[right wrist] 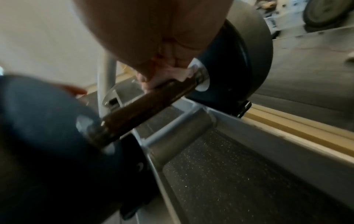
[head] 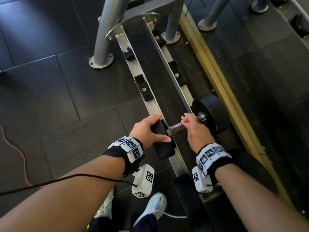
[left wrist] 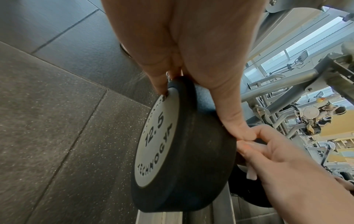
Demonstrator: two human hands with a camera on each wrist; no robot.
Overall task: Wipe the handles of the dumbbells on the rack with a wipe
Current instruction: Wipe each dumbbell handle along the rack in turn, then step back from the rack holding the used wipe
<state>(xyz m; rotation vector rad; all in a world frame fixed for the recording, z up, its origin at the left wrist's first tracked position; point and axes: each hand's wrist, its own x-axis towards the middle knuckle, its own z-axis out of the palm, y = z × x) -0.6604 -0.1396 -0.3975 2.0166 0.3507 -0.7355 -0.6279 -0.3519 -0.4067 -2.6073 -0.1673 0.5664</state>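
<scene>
A black 12.5 dumbbell (head: pixel 211 113) lies across the rack rails (head: pixel 147 96) in the head view. My left hand (head: pixel 148 129) grips its near-left head (left wrist: pixel 182 151), fingers over the top and thumb (left wrist: pixel 234 119) along the rim. My right hand (head: pixel 193 129) curls round the dark metal handle (head: pixel 176 128) close to the far-right head, with a white wipe (right wrist: pixel 179 74) wrapped between fingers and bar. In the right wrist view the bare stretch of handle (right wrist: pixel 145 103) runs down to the left head (right wrist: pixel 42 121). A scrap of wipe (left wrist: pixel 250 172) hangs below my right hand (left wrist: pixel 291 163).
A second dumbbell's handle (head: pixel 209 196) sits on the rack just under my right wrist. Empty black saddles (head: pixel 144 88) line the rails further on, ending at grey rack posts (head: pixel 103 30). A yellow-framed mirror edge (head: pixel 222 84) runs along the right. My white shoes (head: pixel 157 205) stand below.
</scene>
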